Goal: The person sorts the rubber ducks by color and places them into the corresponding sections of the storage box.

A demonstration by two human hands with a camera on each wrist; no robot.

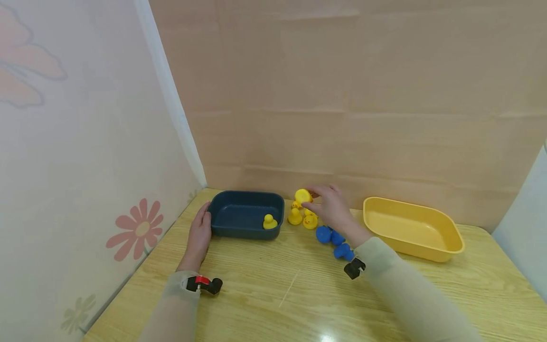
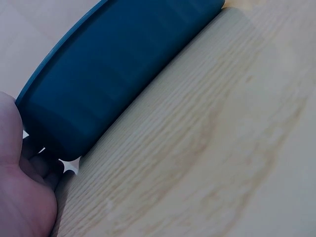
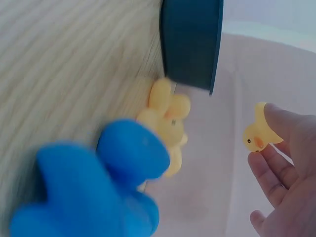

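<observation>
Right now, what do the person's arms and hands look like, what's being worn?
Both arms wear long, loose pale beige sleeves reaching the wrists. The left hand and right hand are bare, with no gloves. A small black camera unit with a red part is strapped at the left wrist; a plain black one sits at the right wrist.

The head camera is looking forward and down over the table (image 1: 273, 294). Each wrist camera is sitting low and very close (the right one blurred), both sharing the dark blue tub (image 1: 245, 213) (image 2: 113, 64) (image 3: 192, 42).
</observation>
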